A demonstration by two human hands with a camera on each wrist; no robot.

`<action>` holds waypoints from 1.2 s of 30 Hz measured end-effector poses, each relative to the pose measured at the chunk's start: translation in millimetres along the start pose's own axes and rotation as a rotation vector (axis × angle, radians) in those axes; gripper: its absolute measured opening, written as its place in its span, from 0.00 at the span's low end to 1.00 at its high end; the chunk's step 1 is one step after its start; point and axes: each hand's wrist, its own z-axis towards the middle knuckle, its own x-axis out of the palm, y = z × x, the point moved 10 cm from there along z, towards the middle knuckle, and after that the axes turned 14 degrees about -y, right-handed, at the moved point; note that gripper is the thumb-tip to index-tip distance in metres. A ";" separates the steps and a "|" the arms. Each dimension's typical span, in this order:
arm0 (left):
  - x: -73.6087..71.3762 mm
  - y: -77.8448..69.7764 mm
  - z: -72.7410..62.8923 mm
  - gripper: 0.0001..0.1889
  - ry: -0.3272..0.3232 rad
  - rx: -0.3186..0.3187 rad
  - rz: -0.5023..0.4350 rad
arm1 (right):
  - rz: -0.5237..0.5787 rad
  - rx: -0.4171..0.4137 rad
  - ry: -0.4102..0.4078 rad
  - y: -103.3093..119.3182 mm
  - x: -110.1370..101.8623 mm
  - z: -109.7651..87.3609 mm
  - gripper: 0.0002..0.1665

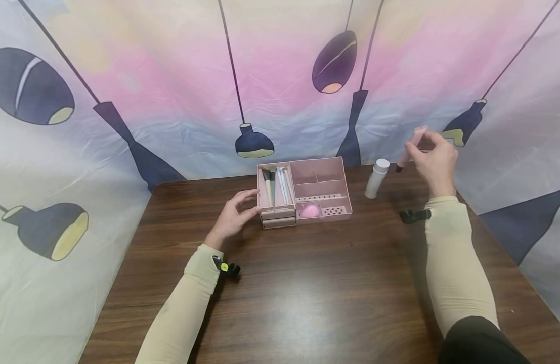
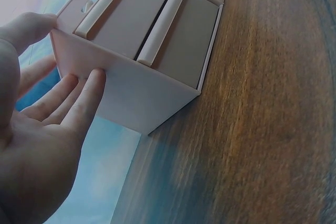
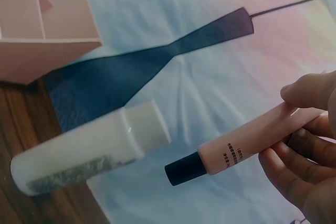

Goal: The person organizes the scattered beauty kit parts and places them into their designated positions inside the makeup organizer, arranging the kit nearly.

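Observation:
A pink desktop organizer [image 1: 322, 174] stands at the back of the table, with brushes [image 1: 272, 184] in its left compartment and a pink sponge [image 1: 310, 210] in a front one. My left hand [image 1: 234, 215] is at its left side; in the left wrist view its extended fingers [image 2: 86, 100] touch the side wall and the thumb lies at the top edge. My right hand [image 1: 436, 156] pinches a pink squeeze tube [image 3: 252, 135] near its flat end, above the table's back right. The tube tilts with its black cap [image 3: 185, 169] downward. A white bottle [image 1: 376, 179] stands between tube and organizer.
Two drawers [image 2: 178, 30] form the organizer's lower left front. A printed cloth [image 1: 179, 101] hangs right behind the wooden table [image 1: 302, 283] and along both sides. The white bottle stands close to my right hand.

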 end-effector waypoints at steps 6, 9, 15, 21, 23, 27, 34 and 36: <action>0.2 0.1 -0.5 0.26 -0.001 0.004 -0.012 | 0.066 -0.021 -0.011 17.1 3.8 1.4 0.24; 0.4 0.0 -0.8 0.26 -0.001 0.006 -0.017 | 0.101 -0.029 -0.007 25.3 9.0 0.8 0.23; 0.5 1.2 -0.6 0.26 -0.002 0.019 0.002 | 0.164 -0.016 0.029 36.3 22.6 -5.9 0.23; -0.5 1.7 -0.4 0.26 -0.002 0.022 0.017 | 0.258 -0.017 0.051 46.6 39.9 -14.8 0.19; -0.7 2.0 -0.1 0.26 -0.002 0.023 0.024 | 0.294 -0.015 0.060 50.4 46.1 -17.4 0.18; -0.7 1.5 0.1 0.26 -0.001 0.025 0.031 | 0.350 -0.026 0.082 59.2 57.4 -22.3 0.14; -0.2 1.6 0.5 0.27 0.008 0.013 0.015 | 0.371 -0.035 0.107 67.9 72.6 -30.6 0.10; -0.1 1.1 0.6 0.27 0.007 0.012 0.010 | 0.378 -0.047 0.108 70.6 75.0 -32.5 0.10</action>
